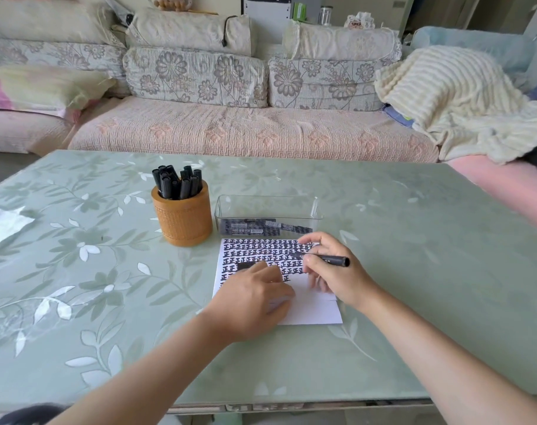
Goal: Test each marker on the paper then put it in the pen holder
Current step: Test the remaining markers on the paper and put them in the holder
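Observation:
A white paper (310, 308) lies on the table, its upper half filled with rows of black marks. My right hand (331, 271) pinches a black marker (330, 259), which lies nearly flat with its tip pointing left over the written rows. My left hand (255, 299) rests on the paper's left part with its fingers curled. A short black piece that looks like the marker cap (245, 266) sticks out at its fingertips. The orange pen holder (183, 219) stands to the left behind the paper with several black markers (176, 182) upright in it.
A clear plastic box (267, 214) sits just behind the paper with a few markers lying in it. The green floral table (108, 271) stretches wide on both sides. A sofa with cushions and a striped blanket (451, 96) stands beyond the far edge.

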